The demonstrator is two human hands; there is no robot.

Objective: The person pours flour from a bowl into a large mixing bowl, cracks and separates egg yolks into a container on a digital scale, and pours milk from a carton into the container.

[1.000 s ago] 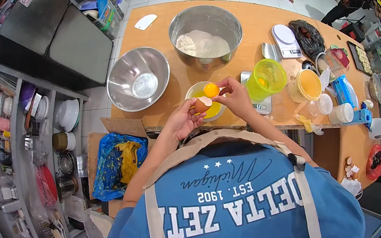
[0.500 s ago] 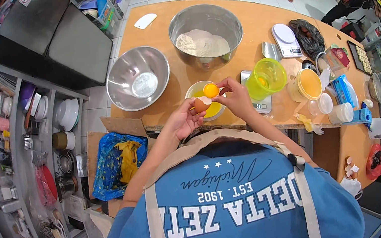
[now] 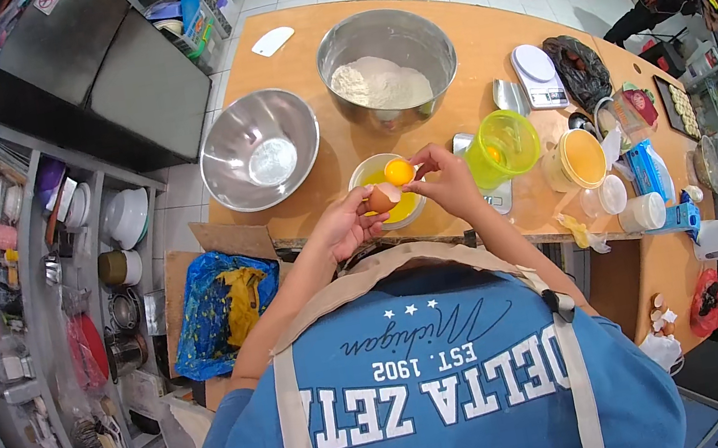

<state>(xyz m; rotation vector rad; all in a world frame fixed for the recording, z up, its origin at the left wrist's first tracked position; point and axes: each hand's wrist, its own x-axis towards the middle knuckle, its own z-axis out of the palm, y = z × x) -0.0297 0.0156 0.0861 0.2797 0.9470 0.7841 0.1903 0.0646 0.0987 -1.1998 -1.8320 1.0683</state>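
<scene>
Working at the wooden table (image 3: 525, 25), standing at its near edge. Keeping the big steel bowl with flour (image 3: 386, 58) and the empty steel bowl (image 3: 259, 149) well apart from the step, further up the table. Separating an egg over the small bowl (image 3: 387, 193), already holding yellow liquid, just beyond both hands. Leaving the green cup (image 3: 503, 148) and the orange-lidded tub (image 3: 578, 161) to the right, near but not touching.

Left hand (image 3: 342, 227) curling round one brown shell half (image 3: 380, 200), fingers pinching its rim. Right hand (image 3: 447, 183) pinching the other shell half, mostly hidden by the fingers, with the yolk (image 3: 399, 172) sitting in it above the small bowl.

Judging good practice here: holding both halves close together and directly over the small bowl; tipping slowly; keeping the yolk off the jagged shell edge, likely to break it; letting the white drain fully. Watching for shell bits dropping in.
</scene>
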